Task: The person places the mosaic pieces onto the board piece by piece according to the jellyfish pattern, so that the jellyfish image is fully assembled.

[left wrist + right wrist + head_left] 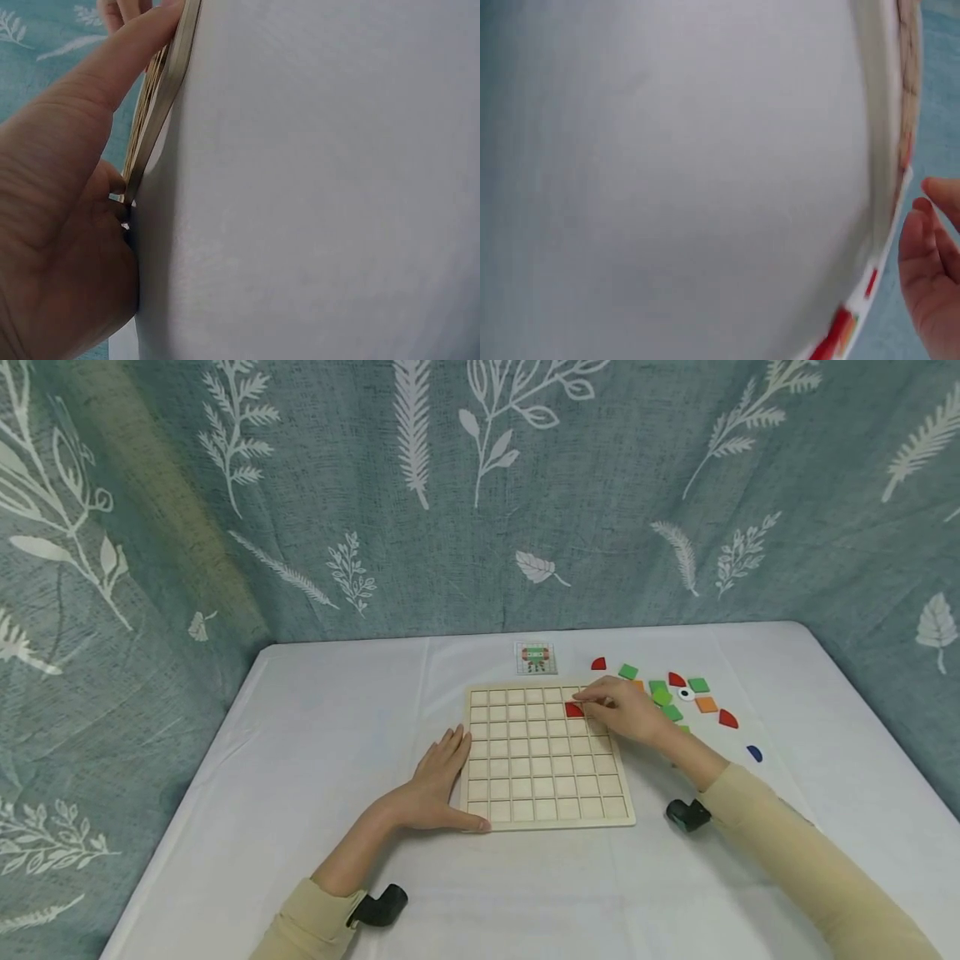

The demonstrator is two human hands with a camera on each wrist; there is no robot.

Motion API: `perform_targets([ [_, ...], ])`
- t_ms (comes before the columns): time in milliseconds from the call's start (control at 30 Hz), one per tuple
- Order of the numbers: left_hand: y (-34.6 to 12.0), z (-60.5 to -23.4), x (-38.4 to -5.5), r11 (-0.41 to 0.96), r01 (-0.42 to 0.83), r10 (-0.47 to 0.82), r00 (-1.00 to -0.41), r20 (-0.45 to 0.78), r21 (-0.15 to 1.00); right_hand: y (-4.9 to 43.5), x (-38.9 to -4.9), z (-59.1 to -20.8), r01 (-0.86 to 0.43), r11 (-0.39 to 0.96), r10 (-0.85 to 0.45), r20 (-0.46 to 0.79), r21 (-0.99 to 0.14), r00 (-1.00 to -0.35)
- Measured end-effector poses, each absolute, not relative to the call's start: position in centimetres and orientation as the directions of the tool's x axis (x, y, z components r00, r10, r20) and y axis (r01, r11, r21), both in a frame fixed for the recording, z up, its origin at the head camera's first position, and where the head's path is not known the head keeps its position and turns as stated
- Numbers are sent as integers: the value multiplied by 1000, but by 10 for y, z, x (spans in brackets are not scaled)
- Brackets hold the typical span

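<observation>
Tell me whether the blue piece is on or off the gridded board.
Off: the blue piece lies on the white tablecloth, right of the gridded board and apart from it.

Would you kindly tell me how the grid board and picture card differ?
The grid board is much larger than the picture card. The grid board is pale wood, while the picture card bears a multicoloured figure. The left hand touches the grid board; no hand touches the picture card. Both lie on white cloth.
</observation>
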State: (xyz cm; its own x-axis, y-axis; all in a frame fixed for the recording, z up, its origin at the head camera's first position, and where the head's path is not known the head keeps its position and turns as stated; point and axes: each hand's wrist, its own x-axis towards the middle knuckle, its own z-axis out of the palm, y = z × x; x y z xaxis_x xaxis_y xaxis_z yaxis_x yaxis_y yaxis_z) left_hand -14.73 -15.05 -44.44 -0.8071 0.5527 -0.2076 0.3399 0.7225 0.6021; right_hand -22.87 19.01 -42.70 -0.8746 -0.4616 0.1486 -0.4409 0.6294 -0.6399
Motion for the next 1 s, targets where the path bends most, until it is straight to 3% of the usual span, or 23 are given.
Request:
perform_targets([
  [333,-154,-446,-144,721,337,550,-810,-204,606,249,-231,-410,-173,824,-181,40,-539,-983],
  [567,-154,-445,-144,716,347,555,-810,-191,606,268,-231,-417,-151,848,-191,-28,-509,-981],
  [800,-153,-445,-145,721,347,552,-811,-193,599,269,-234,-418,-164,847,-179,19,-506,-984],
  [1000,-152,-445,-144,717,346,555,-809,-194,605,268,-240,-417,-122,863,-156,-30,-491,-987],
])
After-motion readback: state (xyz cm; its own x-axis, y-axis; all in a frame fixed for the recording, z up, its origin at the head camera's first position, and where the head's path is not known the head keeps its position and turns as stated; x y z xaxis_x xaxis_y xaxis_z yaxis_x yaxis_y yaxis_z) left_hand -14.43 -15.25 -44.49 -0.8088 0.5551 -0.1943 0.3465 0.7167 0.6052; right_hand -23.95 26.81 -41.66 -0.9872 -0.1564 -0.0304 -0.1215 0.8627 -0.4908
